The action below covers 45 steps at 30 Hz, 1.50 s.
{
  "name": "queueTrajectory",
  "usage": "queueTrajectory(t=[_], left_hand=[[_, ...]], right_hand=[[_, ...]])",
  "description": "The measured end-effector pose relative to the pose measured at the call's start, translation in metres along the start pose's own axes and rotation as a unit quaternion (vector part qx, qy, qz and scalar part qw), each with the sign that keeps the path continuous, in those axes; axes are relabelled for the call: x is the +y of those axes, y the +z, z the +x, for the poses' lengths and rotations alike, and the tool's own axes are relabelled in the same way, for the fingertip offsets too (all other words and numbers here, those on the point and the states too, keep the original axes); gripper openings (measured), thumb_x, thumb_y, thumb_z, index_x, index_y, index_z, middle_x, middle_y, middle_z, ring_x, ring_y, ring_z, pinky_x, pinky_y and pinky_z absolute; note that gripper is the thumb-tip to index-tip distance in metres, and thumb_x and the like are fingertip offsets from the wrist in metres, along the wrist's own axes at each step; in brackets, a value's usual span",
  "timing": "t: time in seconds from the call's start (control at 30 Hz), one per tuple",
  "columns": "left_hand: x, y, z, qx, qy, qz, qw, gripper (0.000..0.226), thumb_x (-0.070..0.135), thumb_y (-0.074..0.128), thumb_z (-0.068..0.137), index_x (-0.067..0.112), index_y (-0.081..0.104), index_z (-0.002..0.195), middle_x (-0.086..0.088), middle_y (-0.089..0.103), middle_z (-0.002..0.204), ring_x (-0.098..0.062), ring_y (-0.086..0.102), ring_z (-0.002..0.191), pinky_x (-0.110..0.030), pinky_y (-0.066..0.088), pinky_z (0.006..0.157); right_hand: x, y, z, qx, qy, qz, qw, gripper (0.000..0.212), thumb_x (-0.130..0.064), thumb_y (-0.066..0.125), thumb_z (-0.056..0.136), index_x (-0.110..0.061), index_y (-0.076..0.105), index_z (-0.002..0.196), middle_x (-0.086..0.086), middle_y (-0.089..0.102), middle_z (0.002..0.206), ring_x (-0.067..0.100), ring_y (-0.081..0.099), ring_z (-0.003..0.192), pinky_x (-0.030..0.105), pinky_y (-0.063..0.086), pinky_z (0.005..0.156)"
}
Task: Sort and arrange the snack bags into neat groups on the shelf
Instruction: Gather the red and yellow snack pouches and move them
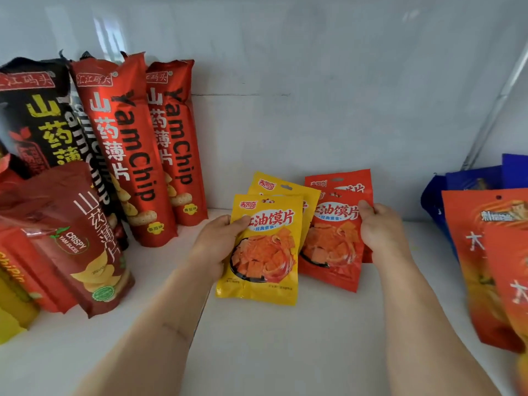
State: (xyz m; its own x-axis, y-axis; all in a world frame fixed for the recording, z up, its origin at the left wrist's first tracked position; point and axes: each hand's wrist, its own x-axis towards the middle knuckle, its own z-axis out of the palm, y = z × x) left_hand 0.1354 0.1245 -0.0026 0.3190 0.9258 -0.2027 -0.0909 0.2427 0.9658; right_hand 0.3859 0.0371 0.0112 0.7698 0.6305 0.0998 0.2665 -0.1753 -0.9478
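Note:
Two small yellow snack bags stand one behind the other at the shelf's middle; my left hand [218, 241] grips the front yellow bag [265, 252] by its left edge, thumb on its face. The rear yellow bag [285, 187] peeks out behind it. Right beside them stand two small red bags of the same snack; my right hand [381, 228] holds the front red bag [331, 244] at its right edge, thumb on the front. The rear red bag [340, 181] leans on the back wall.
Tall red Yam Chip bags [128, 155] and a black one [34, 118] stand at the back left, with a dark red yam slices pouch [83, 244] leaning before them. Large orange bags [485, 261] and blue bags [468, 181] fill the right side. White shelf floor [257, 344] lies in front.

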Motion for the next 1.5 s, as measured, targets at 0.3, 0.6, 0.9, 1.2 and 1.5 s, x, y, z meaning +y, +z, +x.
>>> queueTrajectory(t=[0.3, 0.6, 0.9, 1.2, 1.5], left_hand=[[-0.018, 0.056, 0.027, -0.041, -0.033, 0.056, 0.997, 0.013, 0.015, 0.064, 0.098, 0.007, 0.066, 0.108, -0.013, 0.078, 0.100, -0.034, 0.076, 0.093, -0.055, 0.058, 0.091], [-0.035, 0.107, 0.042, -0.036, 0.010, 0.080, 0.996, 0.010, 0.020, 0.062, 0.098, 0.018, 0.072, 0.100, -0.003, 0.078, 0.102, -0.024, 0.075, 0.093, -0.047, 0.060, 0.090], [-0.039, 0.149, 0.024, -0.059, 0.039, 0.166, 0.984, 0.026, 0.030, 0.059, 0.099, 0.014, 0.065, 0.119, -0.004, 0.071, 0.120, -0.025, 0.068, 0.107, -0.043, 0.056, 0.096], [-0.034, 0.078, -0.036, 0.083, 0.315, 0.604, 0.727, 0.034, 0.030, 0.049, 0.102, 0.014, 0.060, 0.130, -0.006, 0.061, 0.129, -0.030, 0.058, 0.116, -0.038, 0.045, 0.089], [-0.058, -0.037, -0.151, 0.156, 0.405, 0.729, 0.530, 0.012, 0.015, 0.080, 0.073, 0.013, 0.067, 0.072, -0.004, 0.065, 0.071, -0.029, 0.063, 0.063, -0.033, 0.048, 0.057]], right_hand=[[0.020, -0.029, 0.015, -0.030, 0.053, 0.007, 0.998, 0.022, -0.034, 0.047, 0.103, -0.018, 0.061, 0.108, 0.002, 0.069, 0.101, 0.014, 0.064, 0.077, 0.029, 0.048, 0.065], [0.011, -0.032, 0.009, 0.016, 0.041, -0.139, 0.989, 0.038, -0.034, 0.041, 0.104, -0.009, 0.049, 0.132, 0.016, 0.057, 0.134, 0.034, 0.054, 0.122, 0.035, 0.040, 0.088], [-0.007, -0.045, -0.024, 0.131, -0.109, -0.231, 0.958, 0.032, -0.025, 0.038, 0.104, -0.009, 0.061, 0.118, 0.012, 0.064, 0.119, 0.031, 0.058, 0.108, 0.038, 0.044, 0.084], [0.004, -0.017, -0.092, 0.014, -0.333, -0.432, 0.838, 0.024, -0.023, 0.046, 0.099, -0.012, 0.067, 0.099, 0.008, 0.066, 0.100, 0.034, 0.061, 0.094, 0.040, 0.044, 0.075], [0.013, 0.023, -0.175, -0.127, -0.471, -0.431, 0.759, 0.026, -0.026, 0.045, 0.100, -0.016, 0.067, 0.110, 0.006, 0.067, 0.111, 0.034, 0.060, 0.102, 0.041, 0.042, 0.087]])
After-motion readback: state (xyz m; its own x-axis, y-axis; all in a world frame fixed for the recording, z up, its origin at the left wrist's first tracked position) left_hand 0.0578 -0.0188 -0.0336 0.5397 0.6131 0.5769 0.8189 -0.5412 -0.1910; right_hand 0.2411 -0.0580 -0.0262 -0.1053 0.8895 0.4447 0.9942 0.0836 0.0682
